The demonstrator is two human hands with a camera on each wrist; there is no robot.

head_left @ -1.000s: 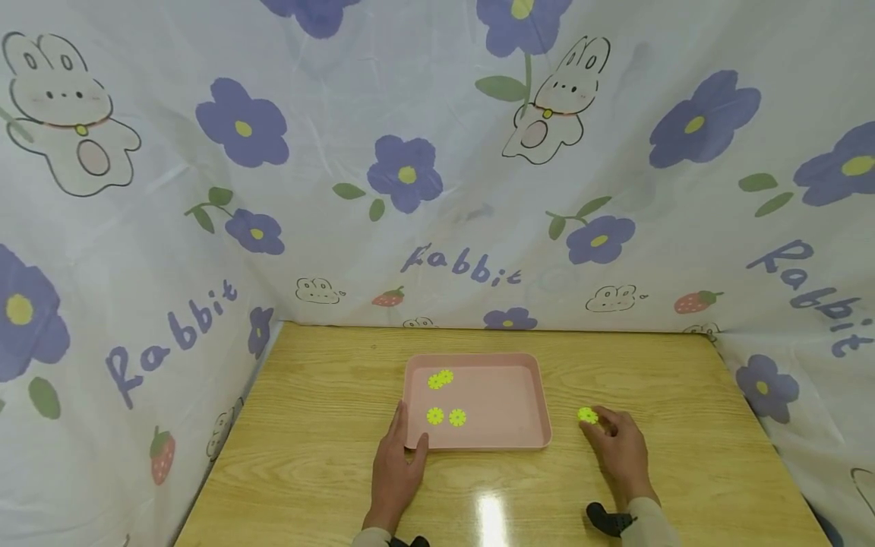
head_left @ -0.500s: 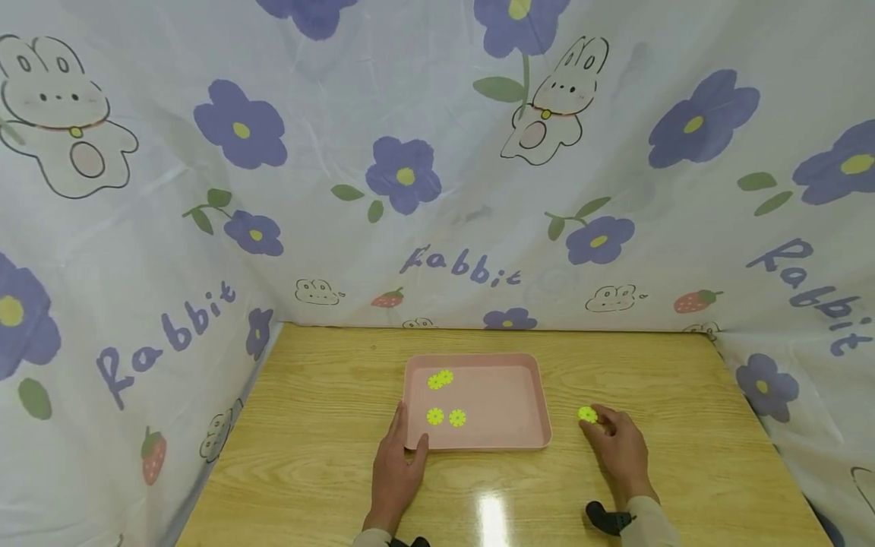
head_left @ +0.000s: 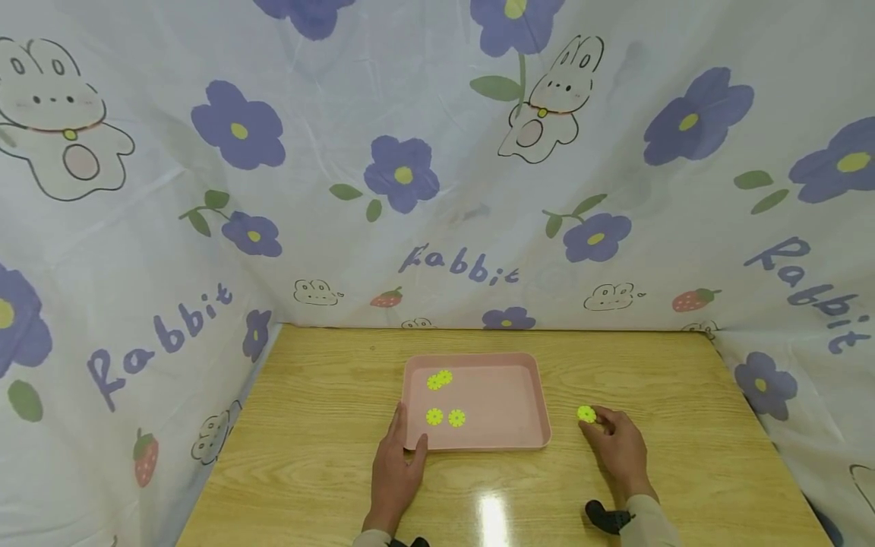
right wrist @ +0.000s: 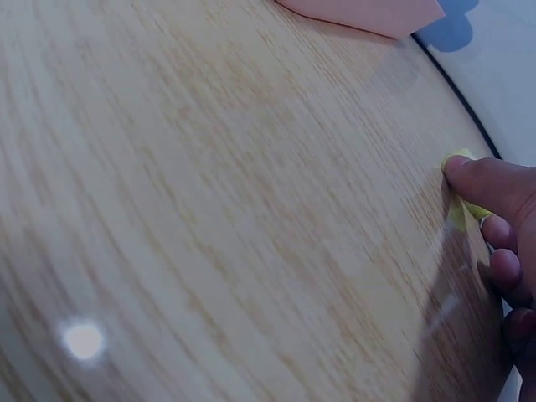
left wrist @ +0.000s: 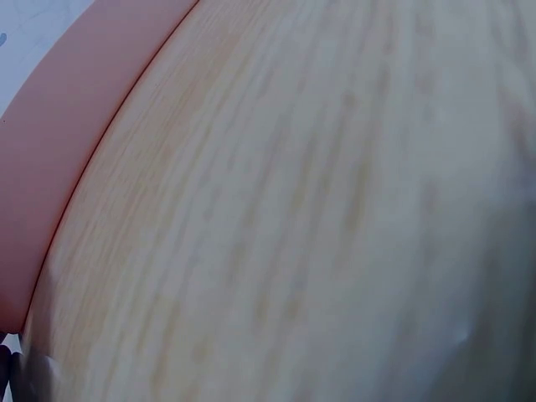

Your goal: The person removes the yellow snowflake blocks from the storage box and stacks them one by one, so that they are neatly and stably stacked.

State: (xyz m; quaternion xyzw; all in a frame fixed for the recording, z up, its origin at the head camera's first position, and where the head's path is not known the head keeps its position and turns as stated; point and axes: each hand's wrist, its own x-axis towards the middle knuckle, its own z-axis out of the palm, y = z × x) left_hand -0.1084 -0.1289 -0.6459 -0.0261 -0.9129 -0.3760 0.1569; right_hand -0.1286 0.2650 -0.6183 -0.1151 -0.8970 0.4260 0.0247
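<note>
Pink tray; perhaps four discs inside, head view only.

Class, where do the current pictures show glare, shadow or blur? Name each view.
Head view: a white glare patch on the yellow-brown wood-grain table, near the picture's bottom edge; left wrist view: the table's grain is blurred, most toward the right; right wrist view: a round glare spot at lower left, a dark shadow near the right hand.

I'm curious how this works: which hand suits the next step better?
Probably the right hand: it pinches a yellow flower-shaped piece and could place it inside the pink rectangular tray; the left hand touches its corner.
</note>
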